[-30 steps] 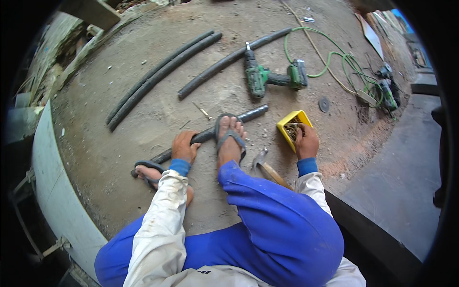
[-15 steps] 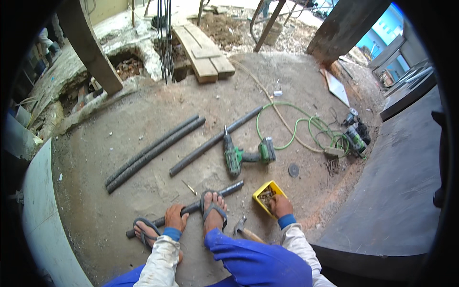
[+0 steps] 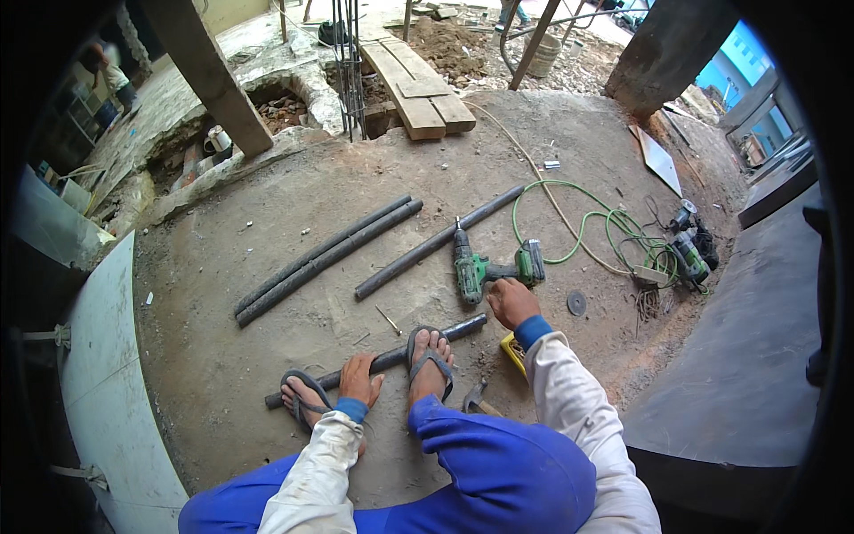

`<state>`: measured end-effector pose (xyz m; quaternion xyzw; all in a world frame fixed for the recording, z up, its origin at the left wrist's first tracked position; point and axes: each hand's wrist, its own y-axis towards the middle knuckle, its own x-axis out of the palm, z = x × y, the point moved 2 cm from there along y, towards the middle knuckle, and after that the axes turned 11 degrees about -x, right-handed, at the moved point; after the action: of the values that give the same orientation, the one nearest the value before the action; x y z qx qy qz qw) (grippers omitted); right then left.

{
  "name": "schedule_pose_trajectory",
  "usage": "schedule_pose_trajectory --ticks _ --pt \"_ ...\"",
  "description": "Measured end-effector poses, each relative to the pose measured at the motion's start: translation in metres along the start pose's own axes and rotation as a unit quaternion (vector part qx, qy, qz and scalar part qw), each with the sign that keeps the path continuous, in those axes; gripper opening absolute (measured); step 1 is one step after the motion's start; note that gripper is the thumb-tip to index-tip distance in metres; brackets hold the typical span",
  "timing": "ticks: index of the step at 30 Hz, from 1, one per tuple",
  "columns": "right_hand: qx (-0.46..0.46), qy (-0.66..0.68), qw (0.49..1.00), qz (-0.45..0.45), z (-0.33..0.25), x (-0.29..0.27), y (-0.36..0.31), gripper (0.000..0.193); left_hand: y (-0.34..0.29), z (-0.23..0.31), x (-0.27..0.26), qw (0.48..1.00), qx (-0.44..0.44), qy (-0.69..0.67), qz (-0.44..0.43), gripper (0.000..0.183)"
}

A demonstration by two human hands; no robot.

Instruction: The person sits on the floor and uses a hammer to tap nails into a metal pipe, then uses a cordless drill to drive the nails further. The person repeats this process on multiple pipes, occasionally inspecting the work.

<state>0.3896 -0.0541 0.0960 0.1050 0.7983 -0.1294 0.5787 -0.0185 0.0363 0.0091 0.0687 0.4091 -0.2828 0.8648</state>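
Note:
A short dark metal pipe lies slanted on the ground, under my two sandalled feet. Between the feet, my left hand is closed over this pipe, with its thumb toward the right foot. My right hand is beside the handle of a green and black cordless drill, fingers curled; whatever they may hold is hidden. Partly covered by my right sleeve is a yellow box, which holds small metal pieces in the earlier frame. A hammer shows by my right knee, its handle mostly covered.
Two long pipes lie side by side, and another pipe is behind the drill. A thin bit rests near my feet. Rightward are a cutting disc, a green cable and an angle grinder. Wooden planks lie farther off.
My right hand has come out of the yellow box and moved forward to the drill's handle. The left hand stays on the pipe. The whole view has shifted a little.

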Motion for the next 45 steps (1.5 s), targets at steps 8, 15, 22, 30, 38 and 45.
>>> schedule_pose_trajectory --ticks 8,15,22,30,38,45 --pt "0.025 -0.152 0.983 -0.103 0.018 0.032 0.074 0.053 -0.003 0.009 -0.008 1.000 -0.014 0.026 -0.012 0.054" --pt "0.049 -0.015 0.996 -0.074 -0.010 -0.018 0.028 0.071 0.028 0.027 -0.021 0.983 -0.138 -0.077 -0.089 0.046" --pt "-0.195 0.075 0.978 0.029 -0.081 -0.070 -0.057 0.076 0.067 0.137 0.025 0.609 -0.212 -0.707 -0.290 0.069" --pt "-0.196 0.189 0.923 -0.272 -0.123 -0.028 -0.070 0.083 0.046 0.126 0.001 0.547 -0.279 -0.727 -0.306 0.041" --pt "-0.276 0.294 0.857 -0.321 -0.129 0.023 -0.084 0.098 0.000 0.091 0.015 0.612 -0.337 -0.674 -0.242 0.034" --pt "-0.236 0.246 0.888 -0.308 -0.121 0.042 -0.089 0.096 0.029 0.068 0.030 0.831 -0.275 -0.411 -0.255 0.052"
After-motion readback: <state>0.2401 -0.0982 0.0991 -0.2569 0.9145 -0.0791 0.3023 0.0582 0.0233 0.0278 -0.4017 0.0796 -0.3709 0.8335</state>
